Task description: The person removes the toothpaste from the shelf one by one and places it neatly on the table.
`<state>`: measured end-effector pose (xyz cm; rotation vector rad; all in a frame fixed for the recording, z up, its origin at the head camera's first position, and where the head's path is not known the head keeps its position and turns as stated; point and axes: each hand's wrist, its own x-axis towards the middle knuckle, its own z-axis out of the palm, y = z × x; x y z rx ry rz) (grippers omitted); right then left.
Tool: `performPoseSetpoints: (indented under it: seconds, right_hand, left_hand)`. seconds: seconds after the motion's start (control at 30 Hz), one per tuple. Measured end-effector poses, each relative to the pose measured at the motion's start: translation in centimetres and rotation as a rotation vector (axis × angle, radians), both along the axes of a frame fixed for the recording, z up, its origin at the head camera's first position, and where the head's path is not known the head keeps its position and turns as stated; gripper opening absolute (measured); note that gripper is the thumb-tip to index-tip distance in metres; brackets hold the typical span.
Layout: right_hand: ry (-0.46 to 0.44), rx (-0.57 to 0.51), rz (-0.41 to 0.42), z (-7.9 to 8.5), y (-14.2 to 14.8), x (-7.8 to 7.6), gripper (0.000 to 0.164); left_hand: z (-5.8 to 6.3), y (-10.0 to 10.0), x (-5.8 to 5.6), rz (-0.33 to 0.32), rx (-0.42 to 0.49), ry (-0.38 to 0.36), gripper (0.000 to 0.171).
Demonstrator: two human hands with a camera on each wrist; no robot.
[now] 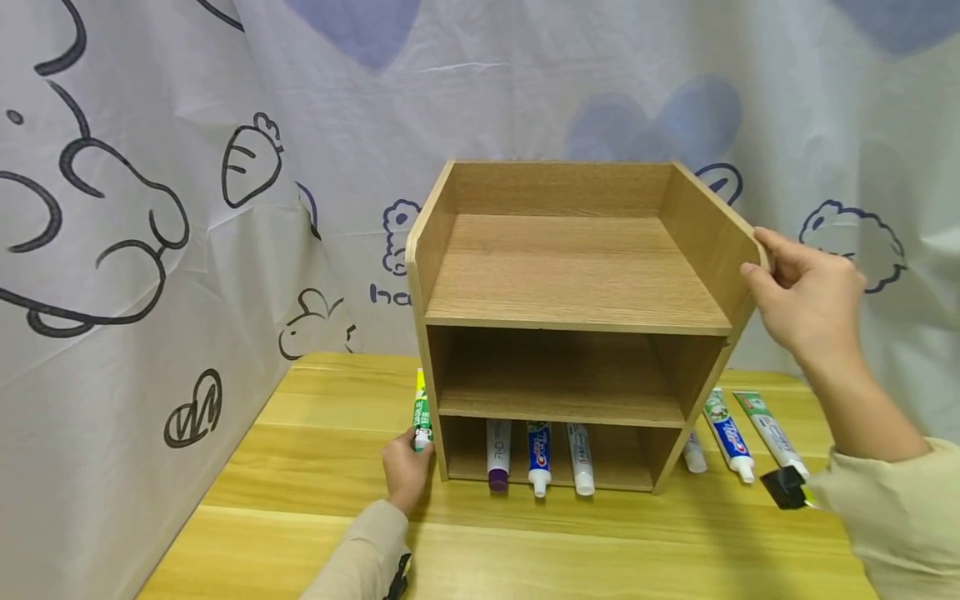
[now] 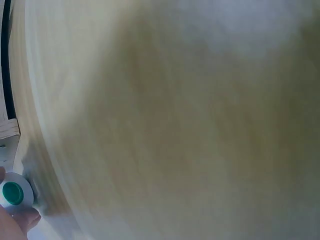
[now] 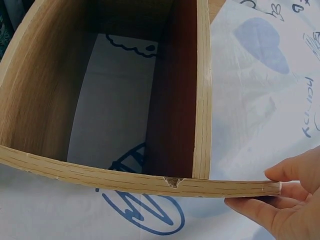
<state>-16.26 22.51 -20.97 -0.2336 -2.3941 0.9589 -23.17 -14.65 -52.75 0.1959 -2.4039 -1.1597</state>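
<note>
A wooden shelf (image 1: 577, 267) stands on the table with a bare top tier and two compartments beneath. My right hand (image 1: 810, 292) grips the upper front edge of its right side panel, thumb and fingers on opposite faces in the right wrist view (image 3: 295, 195). Down by the shelf's left side, my left hand (image 1: 407, 473) pinches the near end of a green and yellow toothpaste tube (image 1: 422, 408). That tube's green cap (image 2: 12, 193) shows between the fingers in the left wrist view. In the bottom compartment lie a purple-capped tube (image 1: 498, 454), a blue tube (image 1: 538, 458) and a white tube (image 1: 580, 458).
Right of the shelf lie a partly hidden white-ended tube (image 1: 694, 454), a blue and green tube (image 1: 727, 433) and a green and white tube (image 1: 770, 433). A printed curtain (image 1: 337, 167) hangs behind and left of the wooden table (image 1: 300, 517).
</note>
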Motion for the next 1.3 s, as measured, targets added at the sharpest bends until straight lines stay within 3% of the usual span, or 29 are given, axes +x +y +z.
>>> performPoseSetpoints:
  seconds: [0.2, 0.43, 0.73, 0.87, 1.1, 1.3]
  right_hand:
    - [0.005, 0.006, 0.001, 0.0, 0.0, -0.1, 0.045]
    - [0.011, 0.007, 0.0, -0.2, 0.2, -0.2, 0.045]
    - [0.021, 0.005, 0.0, -0.2, 0.2, -0.2, 0.044]
    - [0.021, 0.0, 0.015, -0.2, 0.3, -0.4, 0.044]
    - [0.011, -0.012, 0.024, -0.2, 0.7, -1.2, 0.045]
    - [0.02, -0.006, 0.033, -0.2, 1.1, -2.0, 0.044]
  left_hand:
    - [0.4, -0.2, 1.1, -0.072, 0.061, 0.061, 0.027]
    - [1.0, -0.6, 3.3, -0.131, 0.069, 0.132, 0.031]
    - [1.4, -1.0, 5.6, -0.132, 0.04, 0.165, 0.028]
    - [1.4, -0.3, 6.6, -0.165, 0.038, 0.205, 0.027]
    - [0.8, 1.5, 7.8, -0.263, 0.093, 0.206, 0.036]
    - [0.4, 3.7, 8.2, -0.304, 0.025, 0.244, 0.043]
